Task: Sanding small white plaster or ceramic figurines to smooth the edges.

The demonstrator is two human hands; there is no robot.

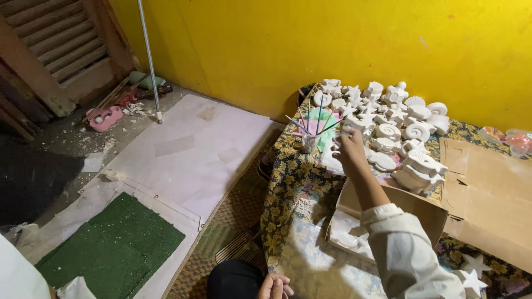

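Room: we look down from the head camera at a bright yellow wall (310,44), a brown louvred shutter (55,39) at the far left, and a floor laid with a pale sheet (188,149) and a green mat (111,243).
Surface: a low surface under a yellow flowered cloth (288,182) stands against the wall, to the right of the sheet.
Cup: a small clear cup (308,143) stands on the cloth and holds several thin brushes (313,119) that fan outward; a pink and green shape sits just behind it.
Cardboard box: an open brown box (421,207) lies near us, with white wrapping and pale pieces inside; flattened cardboard (487,188) lies to its right.
Pink mould: a pink tray (105,118) with white lumps in it sits on the floor by the shutter.
White figures: a crowd of unpainted plaster shapes (388,116), shells, stars and swirls, covers the far end of the surface.
Right hand: our right hand (350,148), arm in a pale sleeve, is stretched forward and raised above the surface, just right of the cup; its fingers are bunched and pinch a small white piece (348,129) at the tips.
Left hand: our left hand (275,287) rests low at the bottom edge by a dark knee, its fingers curled loosely inward; we see nothing held in it.
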